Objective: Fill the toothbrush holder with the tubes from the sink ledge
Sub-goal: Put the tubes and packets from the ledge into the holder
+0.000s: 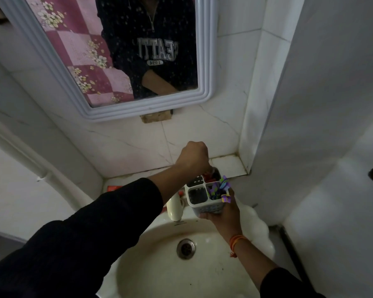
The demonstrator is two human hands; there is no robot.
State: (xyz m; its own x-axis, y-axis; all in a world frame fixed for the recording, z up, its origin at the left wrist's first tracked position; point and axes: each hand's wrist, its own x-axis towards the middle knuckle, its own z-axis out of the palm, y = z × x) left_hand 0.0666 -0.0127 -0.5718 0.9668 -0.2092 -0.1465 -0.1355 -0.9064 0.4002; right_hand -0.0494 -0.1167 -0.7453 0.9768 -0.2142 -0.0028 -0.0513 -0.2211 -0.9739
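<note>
A white-tiled corner holds a stained cream sink [151,274] under a white-framed mirror [205,61]. The right hand [222,214] is clamped around the white toothbrush holder [200,201], lifted above the sink's back edge beside the tap [174,208]. The left hand [193,157], fingers closed, pinches a red tube [209,178] in the far compartment.

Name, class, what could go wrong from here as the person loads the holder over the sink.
1. The toothbrush holder is held in the air above the basin, gripped low by the right hand; a push from the left hand might tip it.
2. The left hand hides the red tube it is lowering into the back compartment, so it could catch on the divider.
</note>
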